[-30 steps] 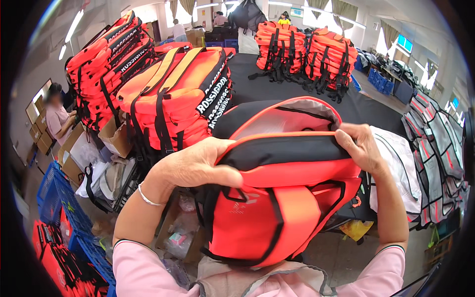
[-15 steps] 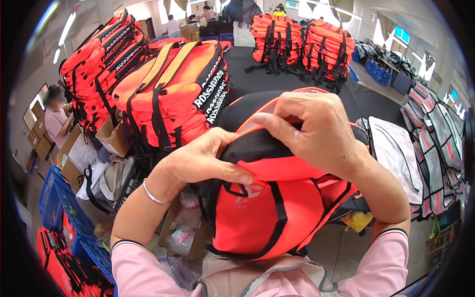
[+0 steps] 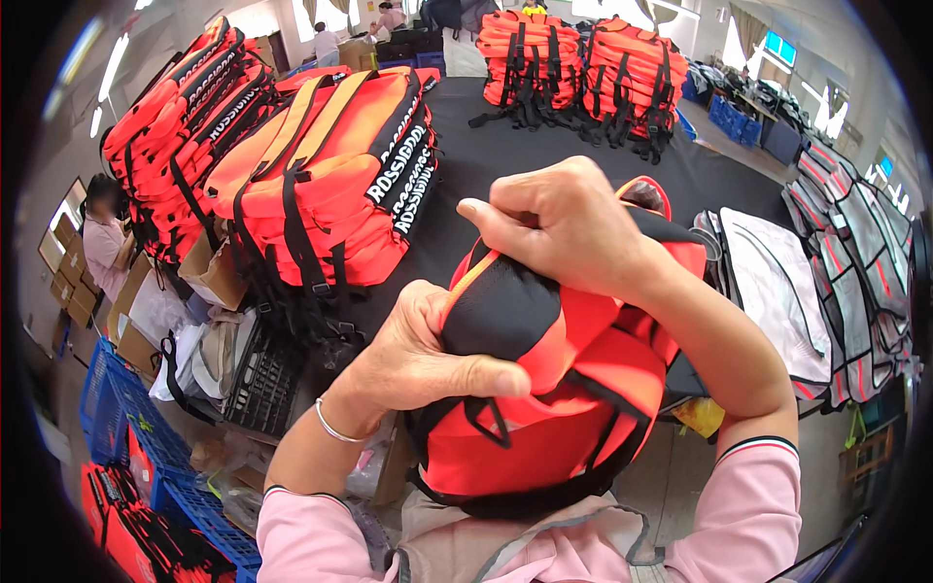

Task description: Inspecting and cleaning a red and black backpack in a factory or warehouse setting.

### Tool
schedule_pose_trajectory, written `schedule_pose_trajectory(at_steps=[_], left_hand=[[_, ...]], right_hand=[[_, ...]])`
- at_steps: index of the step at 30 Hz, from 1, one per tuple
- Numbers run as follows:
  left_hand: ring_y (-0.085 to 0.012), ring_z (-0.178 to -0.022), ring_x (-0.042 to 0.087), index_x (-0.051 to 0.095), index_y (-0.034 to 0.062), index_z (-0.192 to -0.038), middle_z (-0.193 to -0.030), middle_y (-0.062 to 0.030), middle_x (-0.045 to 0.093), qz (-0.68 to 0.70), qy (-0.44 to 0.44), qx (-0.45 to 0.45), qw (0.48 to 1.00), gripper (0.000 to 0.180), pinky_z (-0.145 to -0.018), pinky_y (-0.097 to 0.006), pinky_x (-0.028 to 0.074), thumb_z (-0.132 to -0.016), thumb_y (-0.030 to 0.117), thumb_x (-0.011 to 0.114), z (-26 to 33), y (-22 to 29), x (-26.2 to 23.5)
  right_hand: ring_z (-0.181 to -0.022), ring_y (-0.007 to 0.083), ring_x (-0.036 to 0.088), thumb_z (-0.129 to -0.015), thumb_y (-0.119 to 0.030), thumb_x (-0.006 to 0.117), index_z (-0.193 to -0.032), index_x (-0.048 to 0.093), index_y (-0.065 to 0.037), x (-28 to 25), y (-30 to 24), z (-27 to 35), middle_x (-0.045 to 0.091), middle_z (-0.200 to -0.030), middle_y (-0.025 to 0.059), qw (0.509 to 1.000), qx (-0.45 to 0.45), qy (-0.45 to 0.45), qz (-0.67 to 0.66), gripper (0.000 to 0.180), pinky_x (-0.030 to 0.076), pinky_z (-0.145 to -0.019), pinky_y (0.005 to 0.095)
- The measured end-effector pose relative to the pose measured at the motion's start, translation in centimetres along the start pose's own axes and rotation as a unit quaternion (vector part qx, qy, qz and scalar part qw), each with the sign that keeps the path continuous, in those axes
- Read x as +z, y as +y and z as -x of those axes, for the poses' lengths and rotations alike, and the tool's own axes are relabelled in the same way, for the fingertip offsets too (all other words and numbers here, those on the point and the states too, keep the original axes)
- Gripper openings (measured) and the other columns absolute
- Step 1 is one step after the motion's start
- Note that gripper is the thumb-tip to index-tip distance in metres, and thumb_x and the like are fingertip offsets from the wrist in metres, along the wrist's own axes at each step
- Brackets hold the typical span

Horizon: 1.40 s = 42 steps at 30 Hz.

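One bag (image 3: pixel 539 452) is clasped by the left hand (image 3: pixel 418 361); right hand (image 3: pixel 569 228) curled, hold unclear.

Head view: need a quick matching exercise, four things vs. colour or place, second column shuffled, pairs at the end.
Things
1. left hand
2. right hand
3. held bag
4. lower-left crate

Colour or place
A. blue
B. the higher of the two hands in the picture
C. orange-red and black
D. the lower of the two hands in the picture

Pairs
1-D
2-B
3-C
4-A
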<state>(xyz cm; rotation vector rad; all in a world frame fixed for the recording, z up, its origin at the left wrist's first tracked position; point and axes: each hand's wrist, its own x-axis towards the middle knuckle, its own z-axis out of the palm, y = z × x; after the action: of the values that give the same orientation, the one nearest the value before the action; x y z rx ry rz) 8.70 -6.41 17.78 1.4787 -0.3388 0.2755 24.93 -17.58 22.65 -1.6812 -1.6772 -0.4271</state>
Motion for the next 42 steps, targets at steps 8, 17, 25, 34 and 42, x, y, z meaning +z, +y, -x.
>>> schedule_pose_trajectory(at_steps=[8, 17, 25, 34, 42], left_hand=[[-0.0074, -0.094, 0.062, 0.058, -0.0052, -0.128, -0.110, -0.0065, 0.068, 0.105, 0.120, 0.007, 0.987, 0.037, -0.085, -0.023, 0.052, -0.099, 0.017, 0.060, -0.1, -1.1, -0.3], [-0.0020, -0.071, 0.057, 0.071, -0.0015, -0.097, -0.083, 0.0023, 0.067, 0.088, 0.142, -0.002, 0.986, 0.021, -0.065, -0.019, 0.049, -0.097, 0.018, 0.063, -0.4, 0.3, 0.0], [0.0013, -0.058, 0.037, 0.061, 0.0047, -0.062, -0.059, 0.0105, 0.047, -0.042, 0.082, 0.007, 0.996, 0.033, -0.051, -0.021, 0.028, -0.091, 0.017, 0.072, -1.1, 0.2, -0.5], [0.0023, -0.056, 0.038, 0.058, 0.0053, -0.061, -0.059, 0.0103, 0.047, 0.042, 0.079, 0.027, 0.996, 0.037, -0.048, -0.020, 0.027, -0.094, 0.018, 0.067, -1.8, -2.2, -0.3], [-0.0061, -0.085, 0.063, 0.066, -0.0028, -0.110, -0.095, -0.0010, 0.069, 0.098, -0.010, -0.026, 0.995, 0.047, -0.077, -0.022, 0.051, -0.073, 0.019, 0.085, -1.5, -1.7, -3.3]], right_hand=[[-0.054, 0.0091, 0.041, -0.096, -0.038, 0.062, -0.071, 0.062, 0.003, -2.0, 1.1, -0.3, 0.046, -0.055, 0.0016, 0.960, 0.144, -0.149, -0.187, 0.047, 0.040, -0.052, 0.0320], [-0.091, 0.0080, 0.061, -0.064, -0.021, 0.092, -0.118, 0.060, 0.004, -4.3, -2.2, 2.1, 0.067, -0.103, 0.0015, 0.752, 0.319, -0.311, -0.485, 0.068, 0.050, -0.083, 0.0242], [-0.085, 0.0053, 0.059, -0.070, -0.014, 0.088, -0.112, 0.067, -0.002, -2.6, -3.4, 5.3, 0.066, -0.093, -0.0033, 0.676, 0.349, -0.265, -0.593, 0.049, 0.048, -0.079, 0.0225], [-0.074, 0.0033, 0.055, -0.074, -0.012, 0.085, -0.086, 0.070, -0.004, -0.2, -3.3, 5.6, 0.062, -0.077, -0.0062, 0.719, 0.298, -0.259, -0.571, 0.020, 0.045, -0.070, 0.0205], [-0.076, 0.0041, 0.057, -0.095, -0.032, 0.066, -0.101, 0.067, 0.002, -3.3, -0.5, 1.9, 0.065, -0.080, -0.0029, 0.895, 0.195, -0.222, -0.333, 0.034, 0.049, -0.068, 0.0233]])
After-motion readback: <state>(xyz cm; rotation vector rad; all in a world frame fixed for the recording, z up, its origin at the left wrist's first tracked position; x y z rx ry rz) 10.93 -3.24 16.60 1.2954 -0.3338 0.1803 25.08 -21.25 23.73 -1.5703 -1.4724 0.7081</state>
